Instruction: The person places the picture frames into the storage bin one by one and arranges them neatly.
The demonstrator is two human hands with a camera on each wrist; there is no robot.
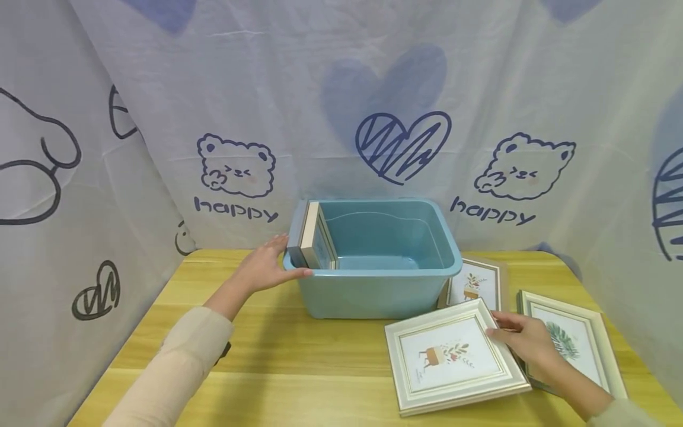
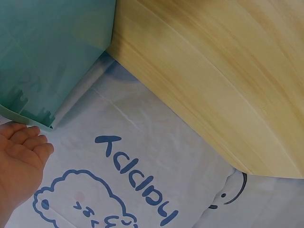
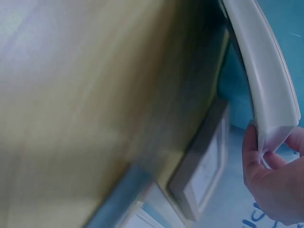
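My left hand [image 1: 262, 264] holds the left front corner of a blue plastic bin [image 1: 373, 296], its thumb along the front rim. The left wrist view shows its fingers [image 2: 29, 138] bent at the bin's rim. My right hand [image 1: 530, 347] pinches the right edge of a white picture frame [image 1: 453, 356] with a plant print, tilted in front of the bin. In the right wrist view, thumb and fingers take that frame [image 3: 263, 76] by its corner. Inside the bin, a cream picture frame [image 1: 310, 234] and a grey one [image 1: 296, 237] stand upright against the left wall.
A beige picture frame [image 1: 501, 284] lies by the bin's right front corner, partly covered. Further right lies a pale frame with a green leaf print [image 1: 573, 341], partly behind my right hand. The wooden table [image 1: 256, 367] ends at a patterned white curtain [image 1: 299, 118].
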